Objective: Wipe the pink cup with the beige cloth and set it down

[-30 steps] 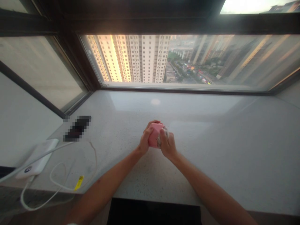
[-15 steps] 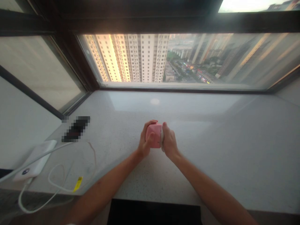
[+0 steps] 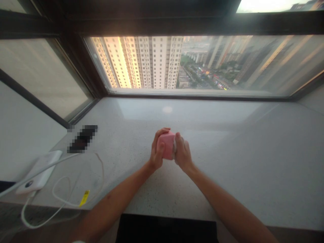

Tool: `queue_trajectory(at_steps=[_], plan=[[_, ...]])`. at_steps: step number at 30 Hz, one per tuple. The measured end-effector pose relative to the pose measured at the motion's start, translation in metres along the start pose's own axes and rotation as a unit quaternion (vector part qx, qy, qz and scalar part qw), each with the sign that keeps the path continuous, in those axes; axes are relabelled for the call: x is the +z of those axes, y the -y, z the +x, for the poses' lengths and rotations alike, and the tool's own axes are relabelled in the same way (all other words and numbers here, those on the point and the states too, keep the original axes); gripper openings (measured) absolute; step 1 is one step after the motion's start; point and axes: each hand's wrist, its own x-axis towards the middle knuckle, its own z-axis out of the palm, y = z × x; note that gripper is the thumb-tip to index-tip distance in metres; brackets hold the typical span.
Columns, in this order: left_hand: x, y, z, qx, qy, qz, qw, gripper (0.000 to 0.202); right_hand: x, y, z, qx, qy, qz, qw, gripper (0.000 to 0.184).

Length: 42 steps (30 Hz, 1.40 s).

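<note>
Above the pale sill, a small pink box-shaped object point(image 3: 167, 144) is gripped by my left hand point(image 3: 157, 153). My left thumb lies across its near face and the fingers wrap over its far left edge. My right hand point(image 3: 183, 153) is closed at the box's right side, thumb pointing up. Between the right fingers and the box shows a whitish, soft-looking piece of cloth or tissue point(image 3: 174, 148), pressed against that side. Most of this piece is hidden by the hand.
On the left of the sill point(image 3: 240, 162) lie a white power bank point(image 3: 42, 175), a white cable with a yellow tag point(image 3: 84, 198) and a pixelated dark object point(image 3: 83, 139). A window point(image 3: 162, 96) borders the far edge. A black surface point(image 3: 167, 229) sits at the near edge.
The pink box has tilted slightly in my left hand, and my left thumb has shifted a little to the left. The whitish piece has changed shape against the box's side.
</note>
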Motion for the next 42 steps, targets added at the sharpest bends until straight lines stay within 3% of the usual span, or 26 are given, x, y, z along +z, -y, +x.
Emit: queue_trajectory(at_steps=[3,6,8,11,13,14,16,18,19,23,24,25,28,30,33,36,38,42], plan=[[0.002,0.007,0.001,-0.183,0.014,-0.137,0.973,0.048,-0.004,-0.003,0.0,-0.074,0.068,-0.085,0.991,0.071],[0.001,0.014,0.001,-0.246,0.021,-0.174,0.953,0.051,-0.008,-0.004,0.004,-0.067,0.079,-0.088,0.991,0.072],[-0.002,0.015,0.0,-0.207,0.018,-0.141,0.968,0.056,-0.009,-0.003,0.008,-0.024,0.059,-0.056,0.996,0.069],[-0.005,0.012,-0.003,-0.067,0.054,-0.032,0.996,0.076,-0.007,-0.003,0.012,0.05,0.017,0.032,0.998,0.064],[-0.004,0.009,-0.003,-0.006,0.054,0.016,0.998,0.077,-0.006,-0.005,0.012,0.068,-0.004,0.065,0.996,0.064],[-0.002,0.008,-0.004,-0.013,0.042,0.009,0.999,0.069,-0.006,-0.007,0.01,0.055,-0.006,0.056,0.997,0.064],[0.002,0.007,-0.003,-0.099,0.022,-0.059,0.993,0.053,-0.007,-0.008,0.007,-0.011,0.023,-0.005,1.0,0.066],[0.004,0.006,-0.003,-0.184,0.024,-0.114,0.976,0.051,-0.008,-0.008,0.004,-0.065,0.069,-0.065,0.993,0.068],[0.005,0.005,-0.004,-0.186,0.02,-0.106,0.977,0.051,-0.008,-0.006,0.003,-0.065,0.077,-0.075,0.992,0.069],[0.003,0.0,-0.004,0.017,-0.021,0.05,0.998,0.055,-0.004,0.001,0.001,0.037,-0.014,0.006,0.999,0.066],[0.003,-0.001,-0.003,0.034,-0.019,0.054,0.998,0.055,-0.002,0.001,0.0,0.043,-0.027,0.022,0.998,0.065],[0.003,-0.002,-0.002,0.016,-0.012,0.034,0.999,0.053,-0.001,0.001,0.0,0.035,-0.026,0.024,0.999,0.065],[0.005,-0.004,0.001,-0.139,0.017,-0.073,0.987,0.046,-0.003,-0.003,-0.001,-0.023,0.015,-0.03,0.999,0.067],[0.006,-0.004,0.001,-0.171,0.009,-0.077,0.982,0.045,-0.005,-0.004,0.001,-0.032,0.034,-0.055,0.997,0.068],[0.005,-0.004,-0.001,-0.028,-0.018,0.033,0.999,0.046,-0.005,0.001,0.002,0.019,0.0,-0.021,1.0,0.067],[0.0,0.0,-0.003,0.118,0.004,0.119,0.986,0.053,0.001,0.005,0.001,0.073,-0.039,0.062,0.995,0.067],[-0.002,0.003,-0.004,0.135,0.013,0.125,0.983,0.054,0.004,0.004,-0.001,0.081,-0.05,0.084,0.992,0.066],[-0.002,0.006,-0.006,0.091,0.018,0.077,0.993,0.05,0.006,-0.003,-0.005,0.048,-0.056,0.031,0.997,0.067]])
